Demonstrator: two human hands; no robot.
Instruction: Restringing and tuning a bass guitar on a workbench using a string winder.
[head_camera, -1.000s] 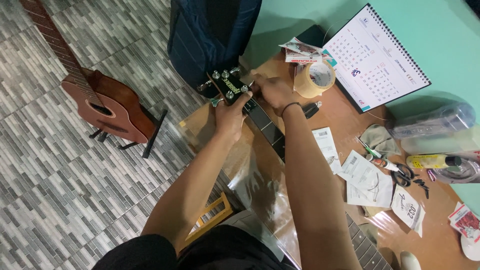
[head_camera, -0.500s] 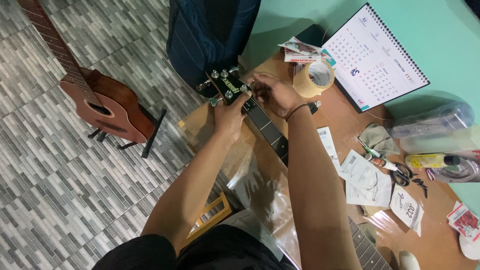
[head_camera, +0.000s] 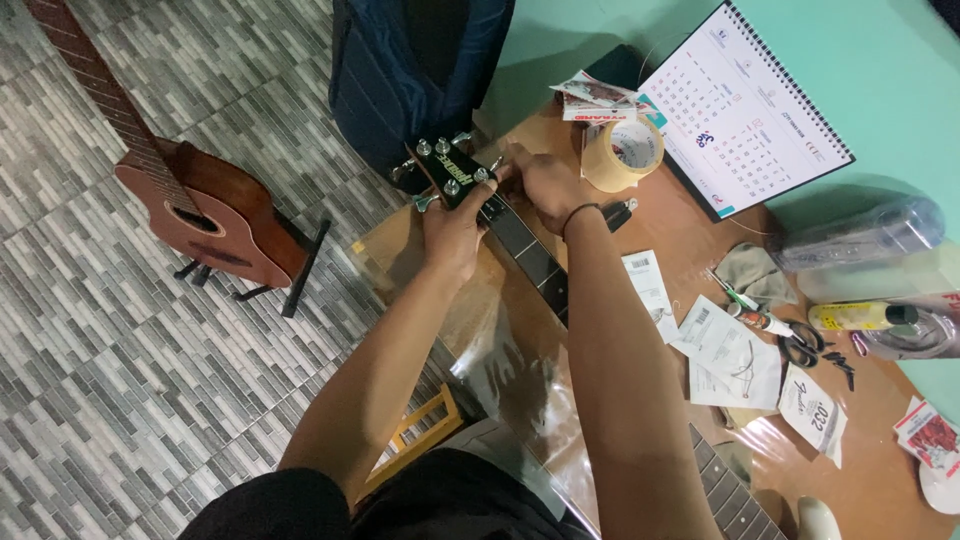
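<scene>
Near the top centre of the frame both hands meet at the black headstock (head_camera: 448, 168) of a guitar that lies across the wooden desk (head_camera: 690, 235). The left hand (head_camera: 455, 228) comes up from the lower middle of the frame and wraps the neck just below the headstock, its grip closed around it with the thumb up beside the silver tuning pegs (head_camera: 441, 146). The right hand (head_camera: 545, 185) sits just right of the headstock, fingers curled in against the top of the dark fretboard (head_camera: 530, 250); its grip is closed at the neck's edge, though whether it pinches a string or only the neck cannot be told. A dark band circles the right wrist.

The fretboard runs down and right from the headstock, passes under the right forearm and shows again at the lower right of the frame. A clear plastic sheet (head_camera: 500, 340) lies over the desk under the arms.

Just right of the hands stands a roll of brown tape (head_camera: 622, 152), and past it, at the upper right, a spiral desk calendar (head_camera: 745, 100) leans. White paper packets (head_camera: 725, 350) lie scattered at the right of the frame. A dark blue bag (head_camera: 400, 70) stands at the top centre, behind the headstock. At the upper left, well apart on the tiled floor, a brown acoustic guitar (head_camera: 200, 210) rests on a stand.
</scene>
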